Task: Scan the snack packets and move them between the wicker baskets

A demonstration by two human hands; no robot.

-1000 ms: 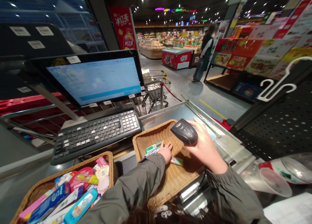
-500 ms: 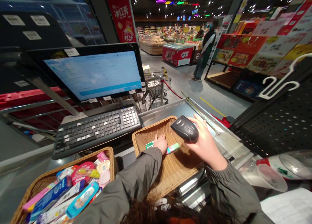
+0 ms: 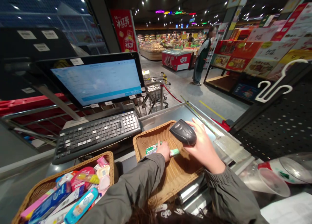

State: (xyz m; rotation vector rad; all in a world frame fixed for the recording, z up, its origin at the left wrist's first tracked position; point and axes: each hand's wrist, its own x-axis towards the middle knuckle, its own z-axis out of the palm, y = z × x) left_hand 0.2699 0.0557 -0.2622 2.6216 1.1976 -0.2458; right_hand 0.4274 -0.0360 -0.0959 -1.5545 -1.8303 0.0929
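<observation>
My right hand (image 3: 203,146) is wrapped around a black handheld barcode scanner (image 3: 183,133), held over the right side of a wicker basket (image 3: 180,181). Down inside that basket is my left hand (image 3: 163,151), its fingers curled on a small light-green box (image 3: 174,152), whose end sticks out to the right of the hand. Just left of these fingers lies a green box with a white label (image 3: 151,149). The fingertips of my left hand are partly hidden.
A second wicker basket (image 3: 111,168), full of packaged toiletries (image 3: 81,206), stands at lower left. Behind are a keyboard (image 3: 97,133) and a monitor (image 3: 97,79). Clear plastic containers (image 3: 273,181) sit at right, near a white hanger (image 3: 274,87). A person (image 3: 202,56) stands in the aisle.
My left hand has moved slightly right and its fingers have curled in. The light-green box beside it shows a different face. The scanner stays in my right hand; the view has tilted up slightly.
</observation>
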